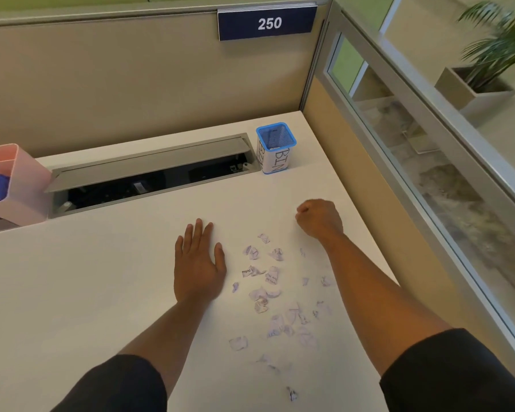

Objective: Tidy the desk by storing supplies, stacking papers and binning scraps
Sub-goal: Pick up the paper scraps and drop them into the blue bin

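Observation:
Several crumpled paper scraps (272, 281) lie scattered on the white desk (101, 292) between my two arms. My left hand (198, 261) rests flat on the desk, fingers spread, just left of the scraps. My right hand (318, 218) is closed in a fist above the desk, beyond the scraps; whether it holds a scrap is hidden. A small blue mesh cup labelled BIN (275, 148) stands at the back right corner, beyond my right fist.
A pink organiser (27, 185) holding something blue stands at the far left. An open cable trough (149, 173) with a raised grey lid runs along the back. Beige partition walls close the back and right; a glass panel and a potted plant lie beyond.

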A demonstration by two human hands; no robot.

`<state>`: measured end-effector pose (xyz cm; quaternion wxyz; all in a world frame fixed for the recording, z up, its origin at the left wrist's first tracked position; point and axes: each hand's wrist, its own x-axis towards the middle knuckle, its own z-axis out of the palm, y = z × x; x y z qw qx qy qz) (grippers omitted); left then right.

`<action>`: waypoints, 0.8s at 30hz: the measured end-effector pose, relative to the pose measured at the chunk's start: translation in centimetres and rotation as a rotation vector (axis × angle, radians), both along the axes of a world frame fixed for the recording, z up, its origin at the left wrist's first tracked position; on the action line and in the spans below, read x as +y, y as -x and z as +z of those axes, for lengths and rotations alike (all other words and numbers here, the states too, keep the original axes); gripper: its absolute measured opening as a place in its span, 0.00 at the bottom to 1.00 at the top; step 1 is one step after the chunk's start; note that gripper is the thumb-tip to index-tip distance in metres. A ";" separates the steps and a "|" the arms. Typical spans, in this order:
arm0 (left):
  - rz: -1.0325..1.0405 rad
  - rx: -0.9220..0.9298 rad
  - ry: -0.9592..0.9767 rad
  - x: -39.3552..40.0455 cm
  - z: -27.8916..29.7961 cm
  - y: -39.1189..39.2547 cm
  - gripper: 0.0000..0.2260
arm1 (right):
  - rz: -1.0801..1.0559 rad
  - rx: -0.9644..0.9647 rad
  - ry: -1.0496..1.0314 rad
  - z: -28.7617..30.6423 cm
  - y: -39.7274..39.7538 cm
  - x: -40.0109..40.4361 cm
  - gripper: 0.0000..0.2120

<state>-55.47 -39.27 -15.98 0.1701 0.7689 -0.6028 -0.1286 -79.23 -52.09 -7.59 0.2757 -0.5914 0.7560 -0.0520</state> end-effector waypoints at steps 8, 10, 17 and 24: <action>-0.027 -0.023 -0.046 0.0 0.5 0.1 0.26 | 0.320 0.233 -0.340 0.4 3.7 3.0 0.22; -0.037 -0.020 -0.056 0.0 0.6 0.1 0.26 | 0.305 0.238 -0.407 0.9 4.2 4.5 0.33; -0.089 -0.060 -0.126 0.1 0.8 -0.2 0.27 | 0.370 0.293 -0.504 1.5 4.6 7.9 0.45; -0.109 -0.072 -0.155 0.0 0.8 -0.3 0.27 | 0.247 -0.015 -0.224 -0.3 3.2 8.4 0.36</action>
